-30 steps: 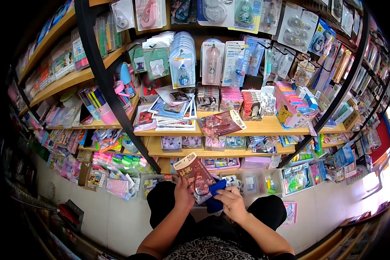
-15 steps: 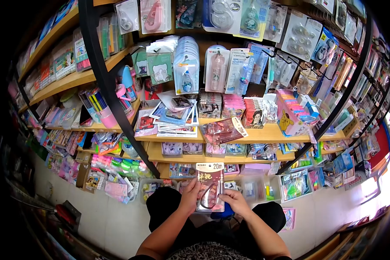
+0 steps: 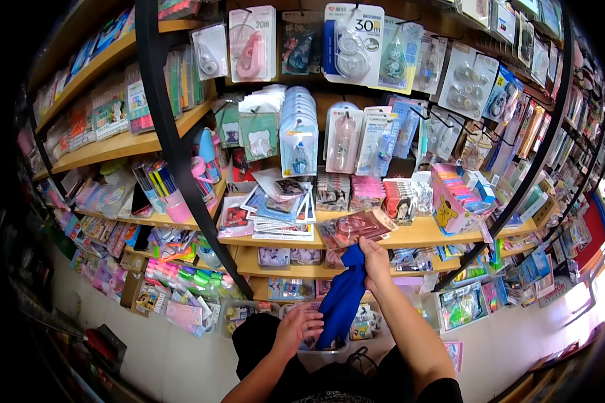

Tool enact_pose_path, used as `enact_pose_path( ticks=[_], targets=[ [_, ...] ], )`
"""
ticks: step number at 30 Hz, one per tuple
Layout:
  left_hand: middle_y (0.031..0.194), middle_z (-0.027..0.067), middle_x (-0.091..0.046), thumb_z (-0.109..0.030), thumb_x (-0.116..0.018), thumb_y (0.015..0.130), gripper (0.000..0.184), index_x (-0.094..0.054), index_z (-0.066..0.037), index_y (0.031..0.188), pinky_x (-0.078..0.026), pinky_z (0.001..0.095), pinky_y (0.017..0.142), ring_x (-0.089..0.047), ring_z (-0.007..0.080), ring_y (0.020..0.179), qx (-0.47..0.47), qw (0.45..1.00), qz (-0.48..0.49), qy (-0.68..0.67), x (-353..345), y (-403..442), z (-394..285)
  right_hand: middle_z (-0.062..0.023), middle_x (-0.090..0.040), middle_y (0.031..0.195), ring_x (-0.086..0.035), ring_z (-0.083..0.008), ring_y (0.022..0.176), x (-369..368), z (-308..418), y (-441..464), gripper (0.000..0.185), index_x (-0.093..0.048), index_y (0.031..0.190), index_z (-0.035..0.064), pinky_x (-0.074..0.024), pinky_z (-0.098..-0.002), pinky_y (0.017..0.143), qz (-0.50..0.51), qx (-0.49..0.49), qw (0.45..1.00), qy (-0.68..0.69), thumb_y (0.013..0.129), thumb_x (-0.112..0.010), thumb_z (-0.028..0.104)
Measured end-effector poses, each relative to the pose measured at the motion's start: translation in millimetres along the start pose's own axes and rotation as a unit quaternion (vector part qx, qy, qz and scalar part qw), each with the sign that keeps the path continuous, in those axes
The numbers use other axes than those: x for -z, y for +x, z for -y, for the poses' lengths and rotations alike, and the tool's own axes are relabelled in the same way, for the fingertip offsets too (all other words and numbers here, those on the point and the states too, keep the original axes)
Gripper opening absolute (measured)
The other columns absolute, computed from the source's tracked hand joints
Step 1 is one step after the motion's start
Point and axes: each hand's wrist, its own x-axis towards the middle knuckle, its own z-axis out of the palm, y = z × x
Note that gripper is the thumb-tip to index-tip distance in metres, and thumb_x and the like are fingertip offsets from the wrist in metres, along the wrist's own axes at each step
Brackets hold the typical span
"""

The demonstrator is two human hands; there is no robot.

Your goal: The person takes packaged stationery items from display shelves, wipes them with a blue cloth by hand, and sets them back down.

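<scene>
My right hand [image 3: 375,263] is raised at the shelf edge, its fingers closed on the upper end of a blue cloth [image 3: 343,302]. The cloth hangs down in folds toward my lap. Just beyond those fingertips, a dark red blister pack [image 3: 356,228] lies on the wooden shelf. Whether my fingers touch that pack I cannot tell. My left hand [image 3: 300,329] is lower, beside the bottom part of the cloth, with its fingers apart and nothing held.
Stacked cards and packets [image 3: 279,205] lie on the shelf [image 3: 286,243], left of the red pack. A pink box of packets [image 3: 456,201] stands to the right. Blister packs [image 3: 346,141] hang above. Clear bins [image 3: 249,312] sit low in front; a black post [image 3: 175,134] rises at left.
Both hands have let go of the 20m blister pack held before. The right hand has moved up to the shelf with the blue cloth. My view has tilted upward slightly.
</scene>
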Motion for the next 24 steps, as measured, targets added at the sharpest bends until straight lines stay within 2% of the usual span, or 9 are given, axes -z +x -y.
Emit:
enact_pose_path(
  ticks=[4,9,15,17,19,21,24],
  targets=[
    [0.106,0.0184,-0.057,-0.027,-0.039,0.096,0.037,-0.042,-0.001,0.122,-0.053,0.0387,0.079,-0.061,0.0259,0.092,-0.011,1.0,-0.006,0.029,8.2,-1.1,-8.4,-0.0051,-0.061,0.071,-0.057,-0.0148,0.058,-5.9,-1.9,16.2,0.021,-0.061,0.082,0.0038,-0.0471,-0.0279,0.056,-0.004,-0.053,0.996,-0.066,0.089,-0.056,0.023],
    [0.103,0.0165,-0.059,-0.023,-0.043,0.095,0.032,-0.046,0.0,0.118,-0.053,0.0365,0.079,-0.061,0.0235,0.093,-0.06,0.993,0.003,0.103,6.0,12.6,-42.1,-0.0017,-0.058,0.069,-0.052,-0.0116,0.057,0.1,-1.5,13.2,0.022,-0.06,0.081,0.0046,-0.0441,-0.0255,0.054,-0.004,-0.053,0.995,-0.079,0.09,-0.056,0.024],
    [0.109,0.0155,-0.056,-0.015,-0.047,0.092,0.024,-0.047,-0.001,0.111,-0.052,0.0392,0.082,-0.058,0.0269,0.102,-0.238,0.955,0.035,0.173,-74.5,37.5,-170.8,-0.0044,-0.061,0.076,-0.056,-0.0137,0.063,30.3,3.8,-22.4,0.021,-0.06,0.086,0.0029,-0.0469,-0.0273,0.058,-0.009,-0.091,0.995,-0.048,0.089,-0.056,0.023],
    [0.115,0.0163,-0.053,-0.013,-0.048,0.091,0.025,-0.045,-0.001,0.113,-0.049,0.0405,0.087,-0.054,0.0273,0.107,-0.318,0.927,0.12,0.155,-118.1,47.2,-218.1,-0.0068,-0.062,0.078,-0.059,-0.0173,0.066,62.9,-10.5,-25.0,0.02,-0.059,0.087,0.0032,-0.0499,-0.0307,0.063,-0.013,-0.105,0.994,-0.023,0.089,-0.054,0.022],
    [0.119,0.018,-0.049,-0.011,-0.048,0.09,0.027,-0.043,0.001,0.114,-0.043,0.0428,0.095,-0.049,0.0297,0.114,-0.36,0.91,0.163,0.128,-159.8,61.5,-261.1,-0.0094,-0.062,0.081,-0.061,-0.0216,0.07,94.4,-22.6,-33.0,0.019,-0.058,0.09,0.0035,-0.0522,-0.0354,0.067,-0.028,-0.113,0.993,-0.018,0.089,-0.051,0.022],
    [0.122,0.0209,-0.046,-0.009,-0.049,0.089,0.027,-0.042,0.004,0.113,-0.038,0.0438,0.1,-0.046,0.0332,0.117,-0.383,0.902,0.191,0.059,-193.5,94.9,-299.0,-0.0094,-0.062,0.083,-0.061,-0.022,0.073,109.1,-21.1,-59.5,0.022,-0.057,0.091,0.0039,-0.0523,-0.0379,0.068,-0.057,-0.145,0.987,0.027,0.09,-0.05,0.024],
    [0.132,0.026,-0.03,-0.009,-0.046,0.089,0.04,-0.032,0.009,0.122,-0.03,0.0471,0.105,-0.034,0.0392,0.125,-0.319,0.939,0.121,-0.045,-233.6,150.9,-344.4,-0.0102,-0.062,0.085,-0.061,-0.0253,0.075,168.5,-57.1,-74.6,0.026,-0.057,0.094,0.0053,-0.052,-0.0423,0.071,-0.087,-0.171,0.976,0.103,0.09,-0.049,0.03]
  ],
)
